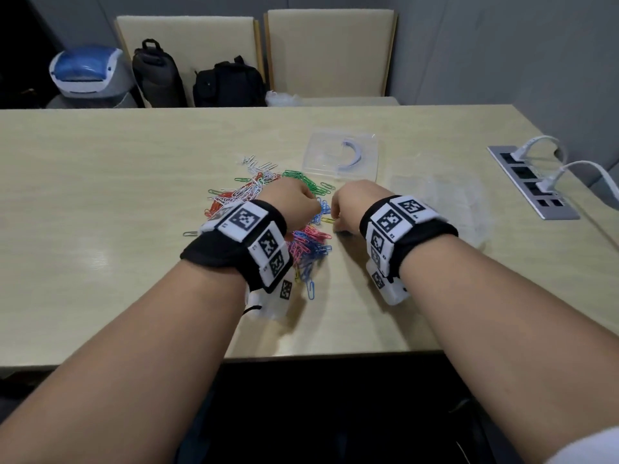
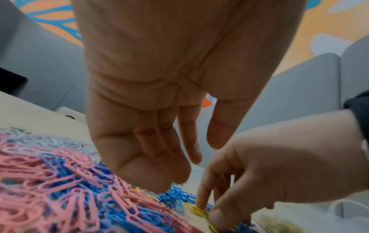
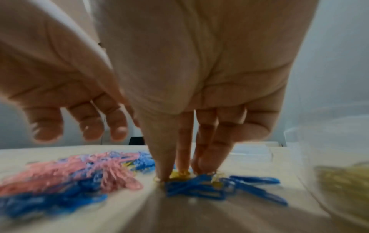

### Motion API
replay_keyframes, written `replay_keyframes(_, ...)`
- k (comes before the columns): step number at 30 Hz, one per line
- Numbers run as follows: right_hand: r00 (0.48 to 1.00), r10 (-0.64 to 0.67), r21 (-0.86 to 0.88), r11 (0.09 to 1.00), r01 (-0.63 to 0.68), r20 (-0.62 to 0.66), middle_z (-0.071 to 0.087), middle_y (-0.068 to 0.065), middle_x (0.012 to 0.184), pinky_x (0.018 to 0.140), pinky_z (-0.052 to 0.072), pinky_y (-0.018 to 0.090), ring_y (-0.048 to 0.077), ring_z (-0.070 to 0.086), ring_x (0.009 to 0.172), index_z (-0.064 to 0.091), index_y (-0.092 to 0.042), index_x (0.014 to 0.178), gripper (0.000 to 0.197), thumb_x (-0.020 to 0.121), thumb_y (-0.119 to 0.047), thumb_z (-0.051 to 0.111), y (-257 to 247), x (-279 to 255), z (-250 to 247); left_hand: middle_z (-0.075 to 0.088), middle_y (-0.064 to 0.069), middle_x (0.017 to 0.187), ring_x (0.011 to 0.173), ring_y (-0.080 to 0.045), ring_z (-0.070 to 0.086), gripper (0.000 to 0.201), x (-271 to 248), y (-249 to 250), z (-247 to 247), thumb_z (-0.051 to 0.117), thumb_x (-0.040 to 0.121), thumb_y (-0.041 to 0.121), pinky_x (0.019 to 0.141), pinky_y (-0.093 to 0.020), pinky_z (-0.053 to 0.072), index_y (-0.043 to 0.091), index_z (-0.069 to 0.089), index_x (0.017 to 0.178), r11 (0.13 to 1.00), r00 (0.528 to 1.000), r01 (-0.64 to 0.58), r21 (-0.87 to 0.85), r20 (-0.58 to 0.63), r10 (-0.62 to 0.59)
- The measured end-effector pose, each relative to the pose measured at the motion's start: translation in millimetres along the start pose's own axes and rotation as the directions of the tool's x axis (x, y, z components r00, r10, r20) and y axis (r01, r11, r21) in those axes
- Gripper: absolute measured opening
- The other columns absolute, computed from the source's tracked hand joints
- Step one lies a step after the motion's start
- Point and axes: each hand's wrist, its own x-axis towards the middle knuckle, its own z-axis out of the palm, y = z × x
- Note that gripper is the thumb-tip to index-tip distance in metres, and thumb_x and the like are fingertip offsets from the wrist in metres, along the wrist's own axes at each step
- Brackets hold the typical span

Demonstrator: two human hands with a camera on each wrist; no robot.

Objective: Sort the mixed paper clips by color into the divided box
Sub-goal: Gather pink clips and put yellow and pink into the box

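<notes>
A mixed pile of paper clips (image 1: pixel 268 202) lies mid-table: white, red and green at the back, pink (image 2: pixel 49 178) and blue (image 2: pixel 139 220) nearer me. My left hand (image 1: pixel 310 209) hovers over the pile with its fingers (image 2: pixel 169 173) loosely curled, holding nothing. My right hand (image 1: pixel 336 219) is just right of it, fingertips down on the table. Its thumb and fingers (image 3: pixel 182 164) pinch a few yellow paper clips (image 3: pixel 179 174) among loose blue clips (image 3: pixel 199 186). The clear divided box (image 1: pixel 442 202) stands to the right, with yellow clips (image 3: pixel 345 178) in its near compartment.
A clear lid (image 1: pixel 341 155) lies behind the pile. A socket strip (image 1: pixel 532 179) with white cables is set in the table at right. Two chairs (image 1: pixel 328 51), bags and a bin stand beyond the far edge. One blue clip (image 1: pixel 311 289) lies apart, nearer me.
</notes>
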Motion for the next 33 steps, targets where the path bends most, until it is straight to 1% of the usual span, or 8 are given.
replay_keyframes(4,1.000,0.026,-0.041,0.999,-0.027,-0.016,0.061,0.005,0.073,0.054,0.039,0.024,0.021,0.053,0.060,0.063,-0.016,0.072,0.011,0.083,-0.013,0.060,-3,4,1,0.071,-0.015,0.099,0.096,-0.028,0.068,0.025,4,7,0,0.049,0.094,0.016,0.081,-0.042,0.058,0.005,0.069,0.104,0.995,0.999,-0.011,0.097,0.039,0.007)
replay_keyframes(8,1.000,0.013,-0.046,0.999,-0.012,0.026,0.046,0.003,0.058,0.045,0.030,0.025,0.022,0.043,0.051,0.046,-0.016,0.057,0.030,0.085,-0.012,0.058,-1,2,-8,0.070,-0.015,0.086,0.086,-0.031,0.069,0.024,14,4,1,0.048,0.095,0.014,0.081,-0.046,0.058,-0.002,0.066,0.100,0.986,0.995,0.086,-0.143,0.059,-0.078)
replay_keyframes(13,0.995,-0.067,0.167,0.983,0.078,-0.072,0.070,0.007,0.094,0.080,0.052,0.031,0.024,0.064,0.092,0.071,-0.010,0.095,0.020,0.091,-0.019,0.054,0,-10,-33,0.053,-0.014,0.074,0.065,-0.025,0.056,0.031,18,3,8,0.037,0.100,0.026,0.074,-0.041,0.055,0.002,0.054,0.091,0.637,0.943,0.330,-0.697,0.217,-0.251)
replay_keyframes(16,0.987,-0.130,0.298,0.942,0.154,-0.098,0.069,0.000,0.086,0.068,0.045,0.024,0.018,0.061,0.087,0.073,-0.015,0.094,0.016,0.088,-0.020,0.059,-9,-22,-46,0.056,-0.014,0.073,0.065,-0.026,0.059,0.034,18,1,14,0.034,0.100,0.025,0.070,-0.040,0.056,0.004,0.052,0.080,0.509,0.930,0.366,-0.779,0.281,-0.239)
replay_keyframes(22,0.998,-0.028,0.128,0.991,0.035,-0.058,0.069,0.006,0.105,0.087,0.052,0.032,0.023,0.063,0.098,0.071,-0.012,0.104,0.026,0.092,-0.015,0.048,-6,-3,-33,0.052,-0.008,0.072,0.063,-0.016,0.052,0.041,17,-4,13,0.027,0.104,0.026,0.061,-0.028,0.049,0.007,0.052,0.079,0.429,0.904,0.422,-0.799,0.336,-0.264)
replay_keyframes(26,1.000,-0.021,-0.050,0.999,0.020,-0.007,0.069,0.004,0.097,0.071,0.049,0.027,0.023,0.064,0.088,0.070,-0.017,0.099,0.019,0.084,-0.014,0.059,-5,4,-8,0.048,-0.007,0.071,0.062,-0.015,0.049,0.038,13,-9,9,0.028,0.104,0.024,0.059,-0.026,0.048,0.007,0.051,0.079,0.452,0.901,0.429,-0.782,0.332,-0.280)
replay_keyframes(31,0.999,0.031,-0.157,0.987,-0.029,0.011,0.050,0.003,0.063,0.063,0.047,0.028,0.024,0.055,0.059,0.059,-0.012,0.069,0.013,0.067,-0.015,0.072,-14,6,-7,0.038,-0.007,0.069,0.060,-0.016,0.038,0.037,12,-9,9,0.029,0.103,0.025,0.050,-0.024,0.041,0.008,0.047,0.076,0.444,0.901,0.429,-0.786,0.339,-0.270)
replay_keyframes(33,0.999,0.015,-0.164,0.986,-0.010,0.030,0.048,0.003,0.061,0.054,0.040,0.024,0.020,0.047,0.052,0.051,-0.013,0.059,0.024,0.076,-0.017,0.067,-15,4,-8,0.033,-0.007,0.068,0.060,-0.017,0.033,0.036,12,-8,10,0.029,0.103,0.025,0.055,-0.024,0.033,0.009,0.044,0.074,0.436,0.906,0.419,-0.797,0.333,-0.261)
